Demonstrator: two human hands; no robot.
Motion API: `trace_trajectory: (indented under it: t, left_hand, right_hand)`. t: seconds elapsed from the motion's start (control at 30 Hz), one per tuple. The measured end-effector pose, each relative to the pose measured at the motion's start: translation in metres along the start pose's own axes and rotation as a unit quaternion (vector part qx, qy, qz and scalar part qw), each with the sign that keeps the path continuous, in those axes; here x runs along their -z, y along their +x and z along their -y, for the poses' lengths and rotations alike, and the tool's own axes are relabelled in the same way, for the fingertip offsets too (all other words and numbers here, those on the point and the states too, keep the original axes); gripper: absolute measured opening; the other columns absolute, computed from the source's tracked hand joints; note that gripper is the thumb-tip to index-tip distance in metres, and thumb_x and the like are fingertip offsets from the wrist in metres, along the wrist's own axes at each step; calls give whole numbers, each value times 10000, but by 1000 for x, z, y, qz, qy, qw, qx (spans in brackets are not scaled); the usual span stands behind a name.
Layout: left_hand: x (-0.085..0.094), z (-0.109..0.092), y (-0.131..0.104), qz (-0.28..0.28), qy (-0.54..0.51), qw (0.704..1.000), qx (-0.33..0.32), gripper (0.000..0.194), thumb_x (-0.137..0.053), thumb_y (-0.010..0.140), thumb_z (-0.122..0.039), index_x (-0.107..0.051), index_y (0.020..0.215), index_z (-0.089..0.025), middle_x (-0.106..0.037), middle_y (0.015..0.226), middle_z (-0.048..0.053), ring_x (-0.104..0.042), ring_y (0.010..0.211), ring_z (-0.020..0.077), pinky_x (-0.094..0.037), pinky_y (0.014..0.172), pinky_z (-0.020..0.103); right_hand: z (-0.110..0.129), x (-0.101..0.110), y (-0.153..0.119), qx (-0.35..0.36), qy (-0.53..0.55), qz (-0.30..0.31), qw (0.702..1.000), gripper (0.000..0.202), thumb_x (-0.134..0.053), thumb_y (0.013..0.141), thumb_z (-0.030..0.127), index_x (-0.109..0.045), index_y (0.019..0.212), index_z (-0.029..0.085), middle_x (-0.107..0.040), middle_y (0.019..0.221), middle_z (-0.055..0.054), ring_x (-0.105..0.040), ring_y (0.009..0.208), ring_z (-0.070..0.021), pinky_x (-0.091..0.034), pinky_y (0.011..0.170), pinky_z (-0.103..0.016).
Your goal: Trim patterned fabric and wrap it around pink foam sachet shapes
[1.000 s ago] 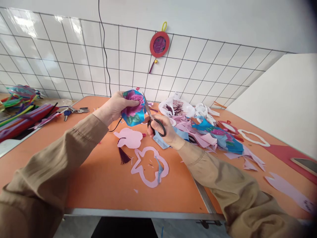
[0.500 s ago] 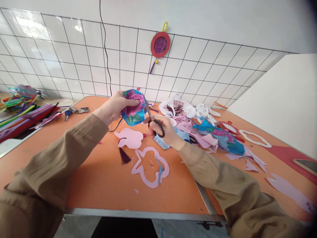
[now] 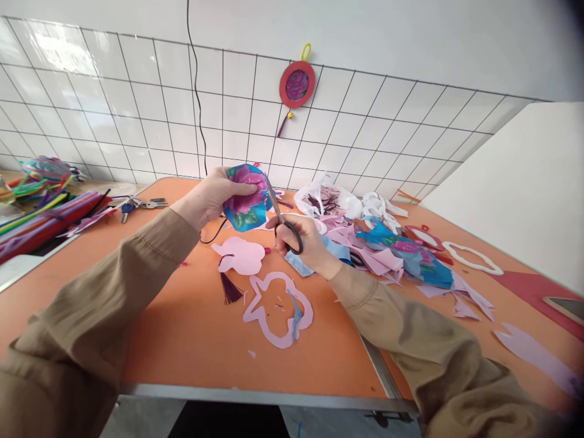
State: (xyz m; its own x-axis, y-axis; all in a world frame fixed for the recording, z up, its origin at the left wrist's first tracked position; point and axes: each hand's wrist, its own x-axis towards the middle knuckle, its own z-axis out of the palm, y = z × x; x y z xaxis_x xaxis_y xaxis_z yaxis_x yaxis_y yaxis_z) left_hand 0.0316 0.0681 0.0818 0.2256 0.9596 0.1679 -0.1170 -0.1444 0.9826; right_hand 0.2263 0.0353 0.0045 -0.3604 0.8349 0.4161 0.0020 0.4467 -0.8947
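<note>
Pinched in my left hand (image 3: 222, 193) is a piece of blue fabric (image 3: 246, 214) printed with a pink flower and green leaves, held up above the table. My right hand (image 3: 306, 241) grips black-handled scissors (image 3: 276, 205), their blades pointing up along the fabric's right edge. Below, on the orange table (image 3: 191, 340), lies a pink flower-shaped cutout (image 3: 241, 255) with a dark purple tassel (image 3: 230, 290). Nearer to me rests a pink outline frame (image 3: 306, 299), with a thin blue scrap (image 3: 296, 313) lying over its right side.
Pink and blue scraps (image 3: 378, 252) pile up on the right, beside a white plastic bag (image 3: 326, 193). A white outline frame (image 3: 472, 258) lies farther right. Keys (image 3: 137, 205) and coloured craft sticks (image 3: 52, 222) are at left. A round red ornament (image 3: 283, 85) hangs on the tiled wall.
The view has shifted very slightly. Both hands stay almost in place, with the scissors still at the fabric's right edge.
</note>
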Motion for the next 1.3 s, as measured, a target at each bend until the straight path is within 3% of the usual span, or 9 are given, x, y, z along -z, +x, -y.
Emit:
trace_trajectory:
  t: [0.2, 0.4, 0.67, 0.97, 1.3]
  left_hand:
    - [6, -3, 1, -6, -13, 1000, -4, 172, -828, 629, -131, -708, 752, -123, -731, 739, 55, -716, 733, 193, -602, 783, 351]
    - [10, -11, -3, -12, 20, 1000, 16, 81, -770, 701, -162, -722, 745, -115, -741, 782, 86, -736, 804, 227, -595, 754, 316]
    - [14, -9, 1, -28, 41, 999, -4, 66, -756, 696, -164, -702, 701, -128, -720, 717, 60, -736, 768, 234, -606, 751, 372]
    - [16, -10, 0, 9, 44, 999, 1, 103, -803, 649, -162, -703, 663, -140, -713, 682, 43, -686, 626, 165, -592, 656, 305]
    - [13, -11, -3, 45, 76, 995, 42, 123, -828, 624, -156, -708, 651, -160, -715, 663, 46, -687, 604, 170, -577, 640, 289]
  right_hand:
    - [-1, 0, -1, -6, -1, -3, 1000, 298, -646, 816, 448, -628, 860, 154, -542, 460, 69, -501, 379, -92, -405, 417, -226]
    - [2, -2, -1, -7, 5, 0, 1000, 289, -648, 817, 449, -629, 850, 163, -545, 471, 66, -499, 386, -89, -413, 415, -228]
    - [1, -3, -2, -12, -1, 7, 1000, 337, -665, 815, 500, -615, 840, 168, -554, 476, 60, -524, 393, -97, -420, 413, -225]
    - [-4, 1, -2, -14, 42, 46, 998, 580, -714, 726, 693, -623, 891, 145, -616, 527, 21, -552, 423, -105, -440, 446, -234]
    - [-3, 3, -3, -4, 43, 47, 998, 587, -708, 725, 710, -635, 901, 154, -637, 549, 13, -573, 436, -115, -443, 449, -236]
